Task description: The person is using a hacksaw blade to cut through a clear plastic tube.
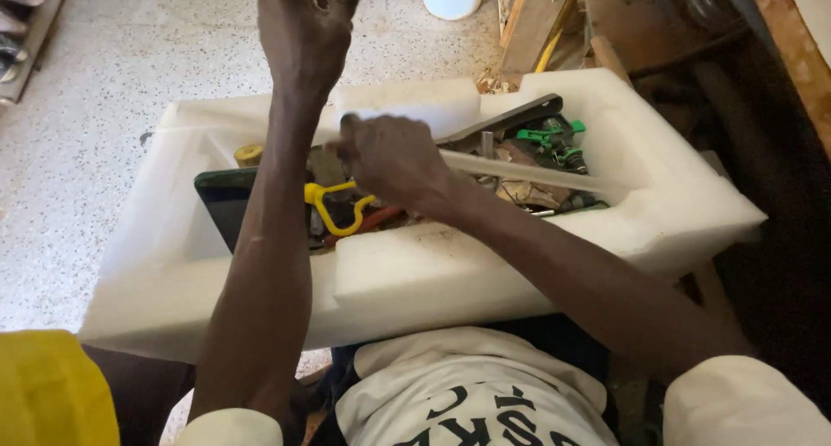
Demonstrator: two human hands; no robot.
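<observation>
Left hand (305, 32) raised above the foam tray (415, 282), fingers closed on something small, right hand (389, 156) down among the tools, fingers curled around a clear tube (528, 171), yellow handle (333, 208) just beside.

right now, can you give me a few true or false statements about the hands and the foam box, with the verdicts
1. The left hand is raised above the white foam box in a closed fist. True.
2. The right hand is down inside the box among the tools. True.
3. A yellow-handled tool lies in the box just below the right hand. True.
4. The green tool is in the left hand's grip. False: it lies at the far right of the box, apart from both hands.
5. The box stands on a wooden table. False: speckled floor shows beside it, and what bears it is hidden.
6. The box is empty. False: it is crowded with tools.
</observation>
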